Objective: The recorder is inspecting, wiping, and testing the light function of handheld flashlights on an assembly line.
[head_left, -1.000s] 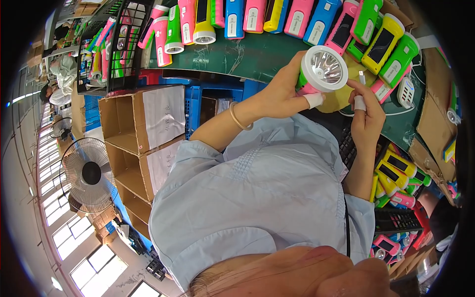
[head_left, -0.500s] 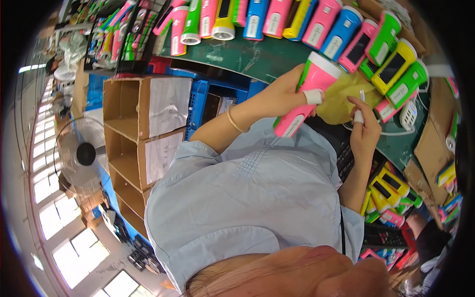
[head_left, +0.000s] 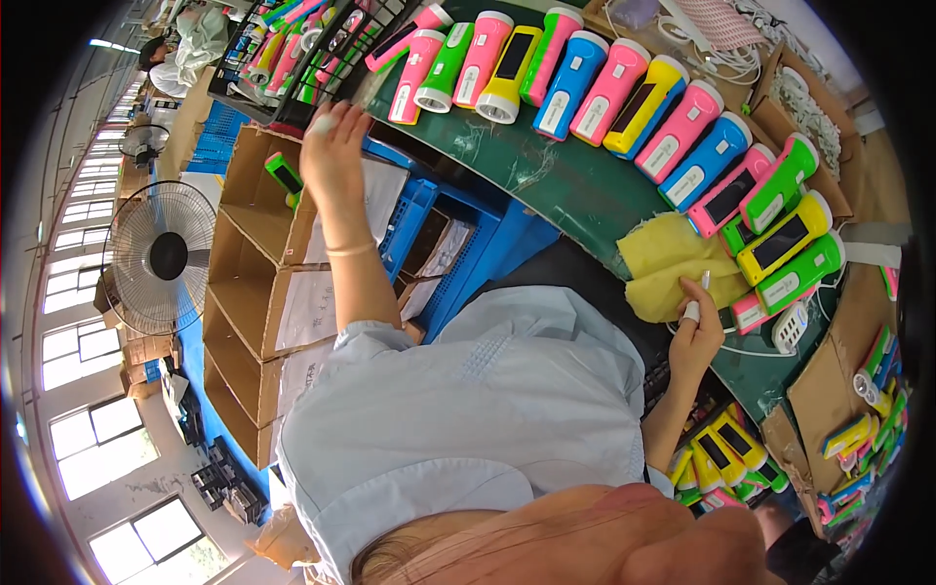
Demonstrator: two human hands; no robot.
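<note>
My left hand [head_left: 334, 161], with white tape on a digit, is raised at the edge of a cardboard compartment box [head_left: 277, 310]. Its fingers are extended and I see nothing in its grasp. Just left of it, a green flashlight [head_left: 284, 175] with a dark panel shows in the top compartment, its lower end partly hidden by the box wall. At the right, my right hand [head_left: 697, 336], also taped on a finger, pinches a thin whitish stick-like piece [head_left: 706, 280]; its kind is unclear. Beneath those fingertips lies a crumpled yellow cloth [head_left: 673, 263] on the green table [head_left: 517, 151].
Pink, green, blue and yellow flashlights [head_left: 609, 93] line the table's far edge. A white multi-port charger [head_left: 791, 328] with a cable sits at the right. A blue crate [head_left: 466, 258] stands beside the cardboard box. More flashlights [head_left: 721, 453] are piled low right; a fan [head_left: 168, 255] stands left.
My left hand has left the cloth and swung left to the cardboard box, letting go of the pink-and-green flashlight. A green flashlight now shows in the top compartment. My right hand keeps its thin piece.
</note>
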